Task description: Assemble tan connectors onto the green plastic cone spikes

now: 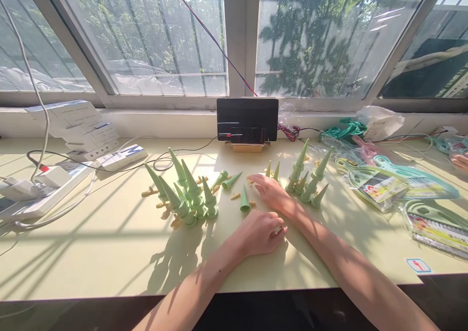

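my right hand (269,190) lay flat on the desk (109,253), fingers spread apart and holding nothing. a lone green cone (244,202) stood just to its left. my left hand (260,233) rested nearer me, fingers curled together; whether it gripped anything i couldn't tell. cone clusters flanked both hands: one on the left (190,197), one on the right (307,180).

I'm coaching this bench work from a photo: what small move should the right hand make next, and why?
Probably close the right hand on the small yellow piece at its fingertips. That hand lies open and flat, reaching it, with a loose green cone standing beside. The left hand rests curled nearer the table edge; what it holds, if anything, is hidden.
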Demonstrator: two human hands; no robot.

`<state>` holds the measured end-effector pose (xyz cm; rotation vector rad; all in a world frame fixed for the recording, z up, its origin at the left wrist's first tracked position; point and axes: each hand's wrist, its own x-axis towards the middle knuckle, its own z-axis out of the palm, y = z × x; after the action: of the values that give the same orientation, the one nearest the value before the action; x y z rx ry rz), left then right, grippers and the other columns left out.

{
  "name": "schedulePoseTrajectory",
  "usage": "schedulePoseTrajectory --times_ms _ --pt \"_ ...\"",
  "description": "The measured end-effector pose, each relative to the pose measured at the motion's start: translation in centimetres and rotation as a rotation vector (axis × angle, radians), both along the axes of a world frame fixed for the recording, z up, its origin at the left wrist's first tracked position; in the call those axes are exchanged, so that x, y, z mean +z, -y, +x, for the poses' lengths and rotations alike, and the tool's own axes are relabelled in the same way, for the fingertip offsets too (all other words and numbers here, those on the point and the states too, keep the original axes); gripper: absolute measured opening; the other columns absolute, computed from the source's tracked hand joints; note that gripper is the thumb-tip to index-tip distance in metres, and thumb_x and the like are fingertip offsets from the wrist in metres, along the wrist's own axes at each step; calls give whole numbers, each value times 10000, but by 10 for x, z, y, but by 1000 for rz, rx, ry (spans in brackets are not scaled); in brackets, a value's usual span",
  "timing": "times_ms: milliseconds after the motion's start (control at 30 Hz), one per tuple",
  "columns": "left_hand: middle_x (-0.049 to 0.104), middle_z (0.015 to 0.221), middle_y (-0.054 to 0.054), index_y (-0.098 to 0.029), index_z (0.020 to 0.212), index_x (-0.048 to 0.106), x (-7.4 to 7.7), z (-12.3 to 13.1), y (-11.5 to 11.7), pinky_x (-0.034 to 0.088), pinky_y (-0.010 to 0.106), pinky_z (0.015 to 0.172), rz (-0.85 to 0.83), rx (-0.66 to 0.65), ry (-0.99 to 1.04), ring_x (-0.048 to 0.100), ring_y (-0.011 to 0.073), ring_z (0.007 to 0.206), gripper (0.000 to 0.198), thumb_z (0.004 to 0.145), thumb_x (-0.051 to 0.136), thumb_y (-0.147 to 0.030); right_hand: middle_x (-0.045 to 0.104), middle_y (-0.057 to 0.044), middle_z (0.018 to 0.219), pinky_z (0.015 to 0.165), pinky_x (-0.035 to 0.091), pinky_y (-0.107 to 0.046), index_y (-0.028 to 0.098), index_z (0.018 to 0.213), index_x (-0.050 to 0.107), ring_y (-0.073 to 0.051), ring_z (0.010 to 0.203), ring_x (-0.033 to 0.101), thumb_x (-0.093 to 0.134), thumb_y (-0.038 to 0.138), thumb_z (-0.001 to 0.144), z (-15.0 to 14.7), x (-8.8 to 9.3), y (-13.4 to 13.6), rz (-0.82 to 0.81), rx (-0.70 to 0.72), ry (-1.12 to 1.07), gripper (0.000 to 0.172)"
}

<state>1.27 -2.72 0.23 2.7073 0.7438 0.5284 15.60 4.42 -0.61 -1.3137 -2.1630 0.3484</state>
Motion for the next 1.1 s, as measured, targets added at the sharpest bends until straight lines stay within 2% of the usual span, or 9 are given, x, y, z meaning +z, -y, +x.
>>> schedulePoseTrajectory --times_ms 233,433,600,733,900,1000,1100 --pt "508 597 1 -156 595 528 2 1 1 199 293 511 -8 6 -10 304 82 490 337 916 494 -255 651 -82 1354 954 490 -327 205 1397 579 -230 1158 631 430 122 945 -1 3 4 -46 -17 54 483" --pt "468 579 -11 -159 594 512 3 0 2 189 296 511 7 9 3 279 85 494 318 903 502 -235 684 -95 1304 947 499 -348 250 1416 573 -258 1160 645 457 199 970 -3 2 7 -95 -78 19 464" --pt "400 559 -27 -159 565 456 2 0 2 170 293 495 6 8 42 221 79 479 334 885 521 -230 702 -102 1260 933 507 -362 237 1361 615 -267 1130 662 464 213 976 -5 3 10 -28 -105 -43 415" --pt "367 531 -33 -160 545 398 3 1 2 164 290 483 -1 0 41 201 78 467 308 820 537 -164 723 -111 1197 897 508 -353 201 1288 651 -252 1043 684 484 209 976 -13 12 8 26 -95 -56 354" --pt "429 567 -18 -165 575 454 2 -1 1 160 296 486 29 1 27 249 86 476 294 857 520 -216 723 -110 1152 852 485 -295 185 1225 679 -228 1045 667 507 168 978 -39 38 -14 28 8 95 301" --pt "443 575 -15 -166 598 495 2 -2 1 171 296 483 25 13 17 271 86 472 277 868 516 -227 724 -117 1125 818 462 -267 162 1188 699 -220 1028 660 522 174 982 -57 50 -34 -46 -17 192 272" --pt "438 574 -12 -167 595 491 2 -2 2 183 299 480 21 15 7 266 89 468 288 875 507 -234 735 -114 1062 760 444 -246 166 1081 737 -211 976 664 534 197 980 -69 56 -52 -135 -35 246 229"
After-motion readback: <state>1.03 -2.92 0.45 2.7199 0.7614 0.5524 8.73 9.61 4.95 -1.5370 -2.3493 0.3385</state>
